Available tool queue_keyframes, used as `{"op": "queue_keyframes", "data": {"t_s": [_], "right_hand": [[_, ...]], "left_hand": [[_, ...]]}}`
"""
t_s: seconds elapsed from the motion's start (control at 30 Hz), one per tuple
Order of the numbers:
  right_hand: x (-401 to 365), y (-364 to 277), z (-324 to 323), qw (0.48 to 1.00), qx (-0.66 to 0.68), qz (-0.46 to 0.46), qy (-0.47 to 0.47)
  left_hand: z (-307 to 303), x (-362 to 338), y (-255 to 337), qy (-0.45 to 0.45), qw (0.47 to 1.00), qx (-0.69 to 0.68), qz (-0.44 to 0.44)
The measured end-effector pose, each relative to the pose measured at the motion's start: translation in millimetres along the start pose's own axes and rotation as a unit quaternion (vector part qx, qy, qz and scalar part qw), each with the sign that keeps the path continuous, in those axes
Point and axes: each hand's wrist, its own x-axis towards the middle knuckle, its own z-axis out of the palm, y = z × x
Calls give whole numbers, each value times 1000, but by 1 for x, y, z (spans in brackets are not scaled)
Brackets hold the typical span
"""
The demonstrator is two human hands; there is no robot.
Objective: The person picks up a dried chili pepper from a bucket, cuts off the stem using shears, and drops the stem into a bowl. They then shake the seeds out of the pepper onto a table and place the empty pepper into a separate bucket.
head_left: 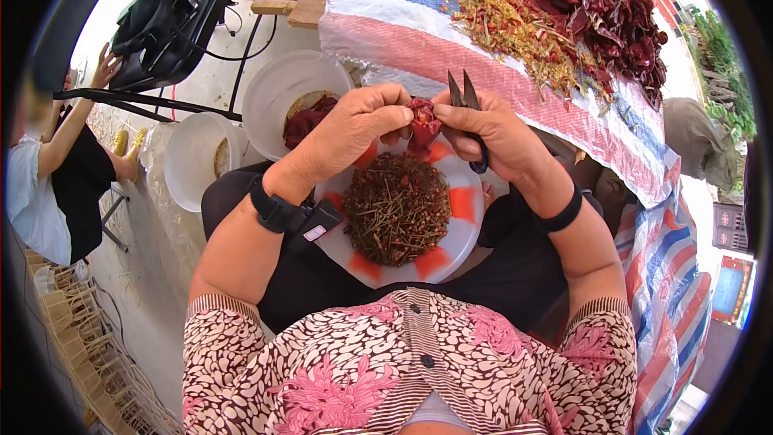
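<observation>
Light, papery and probably brittle, the dried chili wants a soft pinch, as the left hand grip closes on it, the right hand clasping small scissors.

Heaped plate below, chilli pile close ahead.

Sunlit pale concrete floor, striped woven sheet over wooden table, greenery beyond.
</observation>
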Motion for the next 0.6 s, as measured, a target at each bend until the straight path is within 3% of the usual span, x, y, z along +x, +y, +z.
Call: {"op": "queue_keyframes", "data": {"t_s": [0.3,0.4,0.43,0.47,0.53,0.6], "right_hand": [[-5,-3,8,985,-157,-73,-3],[-9,-13,6,974,-200,-99,26],[-11,-19,4,972,-175,-153,44],[-14,-30,-6,952,-212,-193,110],[-18,-41,-24,899,-268,-260,229],[-15,-51,-67,759,-392,-366,369]], "left_hand": [[-5,-5,-1,5,994,82,66],[-12,-3,3,69,959,269,58],[-21,-3,1,74,946,310,58],[-24,-6,6,111,941,319,12],[-43,-12,-4,176,899,400,14],[-51,-19,-4,240,853,462,-31]]}}
